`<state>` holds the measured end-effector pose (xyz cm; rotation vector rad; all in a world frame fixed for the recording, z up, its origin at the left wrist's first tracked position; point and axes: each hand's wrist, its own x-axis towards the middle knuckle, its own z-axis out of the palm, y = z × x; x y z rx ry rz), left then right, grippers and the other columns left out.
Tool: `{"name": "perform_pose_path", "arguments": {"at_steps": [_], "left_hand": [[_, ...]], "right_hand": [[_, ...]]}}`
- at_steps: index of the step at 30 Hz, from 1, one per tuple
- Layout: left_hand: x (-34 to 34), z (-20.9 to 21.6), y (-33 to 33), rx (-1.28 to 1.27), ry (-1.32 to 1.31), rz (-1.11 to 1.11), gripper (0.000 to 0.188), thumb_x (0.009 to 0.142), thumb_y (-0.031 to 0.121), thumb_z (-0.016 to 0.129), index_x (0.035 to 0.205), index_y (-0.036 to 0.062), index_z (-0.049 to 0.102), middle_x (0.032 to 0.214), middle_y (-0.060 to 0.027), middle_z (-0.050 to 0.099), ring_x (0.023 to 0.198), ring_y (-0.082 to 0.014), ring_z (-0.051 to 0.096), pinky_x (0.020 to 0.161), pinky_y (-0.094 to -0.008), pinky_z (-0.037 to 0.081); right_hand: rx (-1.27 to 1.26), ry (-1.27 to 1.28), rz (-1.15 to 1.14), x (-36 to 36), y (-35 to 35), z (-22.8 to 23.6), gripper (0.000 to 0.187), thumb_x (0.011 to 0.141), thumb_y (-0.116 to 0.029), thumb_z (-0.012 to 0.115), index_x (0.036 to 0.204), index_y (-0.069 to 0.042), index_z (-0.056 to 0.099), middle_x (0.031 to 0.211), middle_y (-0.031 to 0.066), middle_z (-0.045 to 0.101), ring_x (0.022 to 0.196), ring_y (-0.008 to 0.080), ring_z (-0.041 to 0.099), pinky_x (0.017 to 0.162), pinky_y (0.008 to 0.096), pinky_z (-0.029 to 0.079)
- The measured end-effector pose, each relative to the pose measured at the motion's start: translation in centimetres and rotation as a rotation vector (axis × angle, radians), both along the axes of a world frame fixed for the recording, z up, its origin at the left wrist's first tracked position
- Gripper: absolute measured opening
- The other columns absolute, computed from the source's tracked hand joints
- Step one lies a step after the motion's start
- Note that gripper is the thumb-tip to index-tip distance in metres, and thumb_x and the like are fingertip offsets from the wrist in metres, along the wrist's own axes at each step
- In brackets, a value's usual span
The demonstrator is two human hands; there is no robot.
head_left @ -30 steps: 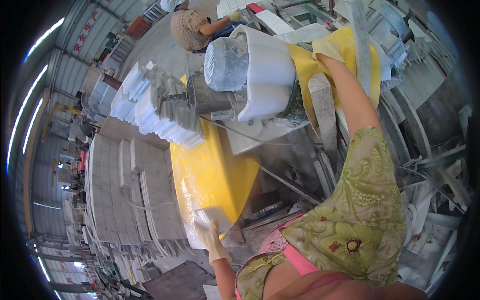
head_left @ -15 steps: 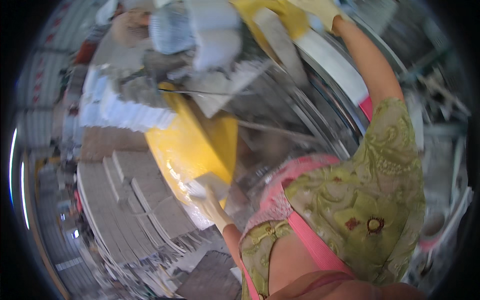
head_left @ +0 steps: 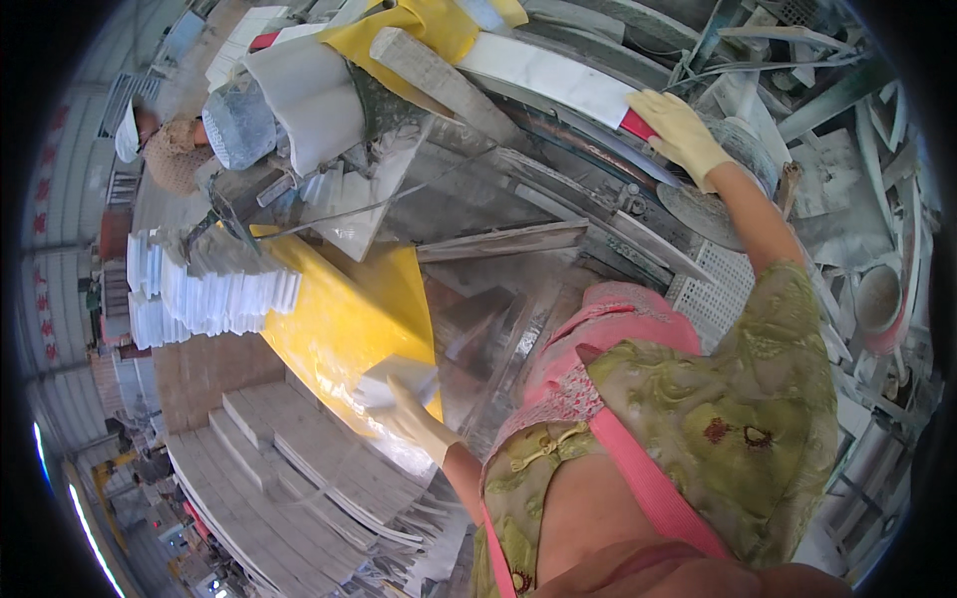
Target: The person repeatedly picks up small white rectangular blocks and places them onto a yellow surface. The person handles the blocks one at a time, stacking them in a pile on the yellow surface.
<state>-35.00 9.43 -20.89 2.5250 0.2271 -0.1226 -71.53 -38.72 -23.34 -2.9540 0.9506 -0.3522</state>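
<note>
My left hand (head_left: 411, 417), in a cream glove, is closed on a small white tile (head_left: 397, 377). Tile and hand are at the lower end of a shiny yellow sheet (head_left: 334, 309). At the upper right my right hand (head_left: 686, 142), also gloved, lies with its fingers stretched over a red piece (head_left: 638, 125). That piece sits at the near end of a long white marble-like strip (head_left: 558, 78), which rests along a rail. No object shows in the right palm, though its underside is hidden.
A row of thin white slabs (head_left: 204, 289) stands left of the yellow sheet. Below it are stacked grey slabs (head_left: 289, 468). Another yellow sheet (head_left: 429, 35) and a grey block (head_left: 439, 85) lie at the top. A person (head_left: 179, 145) in a white cap is at the far left.
My right hand has moved along the white strip from its far part to its red end. The left hand still holds the tile on the yellow sheet. The view has turned.
</note>
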Motion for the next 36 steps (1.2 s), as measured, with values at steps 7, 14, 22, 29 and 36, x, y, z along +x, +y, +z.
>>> {"name": "perform_pose_path", "arguments": {"at_steps": [7, 14, 22, 29, 36], "left_hand": [[-0.7, 0.1, -0.7, -0.139, -0.111, 0.055, 0.098, 0.085, 0.049, 0.073, 0.153, -0.0059, 0.030, 0.149, -0.0288, 0.044, 0.134, -0.0387, 0.050, 0.112, -0.0406, 0.041], [-0.3, -0.6, -0.5, -0.251, -0.131, 0.070, 0.084, 0.088, 0.032, 0.074, 0.151, -0.0059, 0.033, 0.144, -0.0265, 0.049, 0.123, -0.0355, 0.058, 0.101, -0.0408, 0.051], [-0.8, 0.0, -1.2, -0.365, -0.181, 0.062, 0.079, 0.089, 0.023, 0.074, 0.151, -0.0045, 0.033, 0.142, -0.0240, 0.050, 0.117, -0.0330, 0.061, 0.096, -0.0388, 0.054], [-1.5, -0.1, -1.2, -0.520, -0.171, 0.079, 0.083, 0.089, 0.028, 0.074, 0.153, -0.0036, 0.030, 0.143, -0.0213, 0.052, 0.124, -0.0301, 0.057, 0.099, -0.0379, 0.052], [-0.3, -0.6, 0.2, -0.182, -0.163, 0.058, 0.083, 0.080, 0.044, 0.077, 0.141, -0.0033, 0.047, 0.134, -0.0257, 0.059, 0.124, -0.0363, 0.059, 0.102, -0.0421, 0.047]], "right_hand": [[-0.084, 0.257, -0.053, 7.5, -3.2, -3.7, 0.094, 0.076, 0.000, 0.069, 0.158, -0.012, 0.025, 0.164, 0.0112, 0.027, 0.151, 0.0268, 0.027, 0.122, 0.0450, 0.026], [-0.219, 0.043, 0.063, 6.4, -5.7, -4.0, 0.062, 0.088, -0.012, 0.059, 0.146, -0.001, 0.042, 0.146, 0.0190, 0.051, 0.136, 0.0288, 0.049, 0.116, 0.0390, 0.037], [-0.274, 0.104, 0.145, 11.1, -6.3, -2.7, 0.067, 0.085, -0.009, 0.060, 0.149, -0.001, 0.039, 0.152, 0.0161, 0.046, 0.142, 0.0265, 0.042, 0.120, 0.0415, 0.031], [-0.319, 0.209, 0.128, 14.1, -8.4, -4.1, 0.081, 0.080, -0.009, 0.064, 0.153, 0.002, 0.031, 0.157, 0.0175, 0.038, 0.148, 0.0270, 0.034, 0.122, 0.0419, 0.025], [-0.082, 0.111, 0.181, 13.9, -9.0, -0.3, 0.067, 0.090, -0.027, 0.066, 0.147, -0.002, 0.042, 0.136, 0.0226, 0.058, 0.124, 0.0361, 0.057, 0.102, 0.0443, 0.048]]}}
